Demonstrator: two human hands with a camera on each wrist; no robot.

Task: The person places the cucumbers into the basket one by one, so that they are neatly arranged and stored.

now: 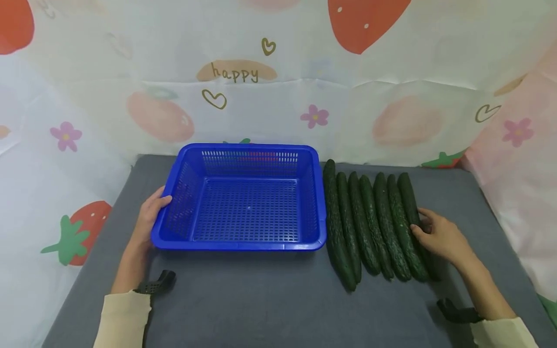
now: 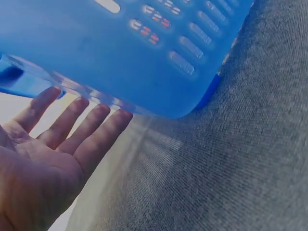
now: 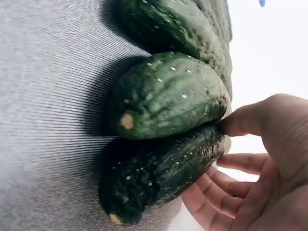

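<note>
A blue plastic basket [image 1: 248, 245] with slotted walls stands with nothing in it. My left hand [image 1: 148, 217] is at its left side, thumb over the rim; in the left wrist view the left hand's [image 2: 57, 149] fingers extend against the outside of the basket [image 2: 120, 67]. Right of the basket lie several dark green cucumbers [image 1: 383, 224] side by side. My right hand [image 1: 444, 239] holds the rightmost cucumber [image 1: 408, 193] between thumb and fingers. From the right wrist view, the right hand's [image 3: 260, 178] thumb and fingers sit around the outermost cucumber [image 3: 159, 178], beside its neighbour [image 3: 168, 96].
A grey cloth [image 1: 261, 299] covers the table. Behind and at both sides hangs a pale curtain [image 1: 261, 111] printed with fruit, flowers and hearts. A dark strap with a small device sits on each wrist.
</note>
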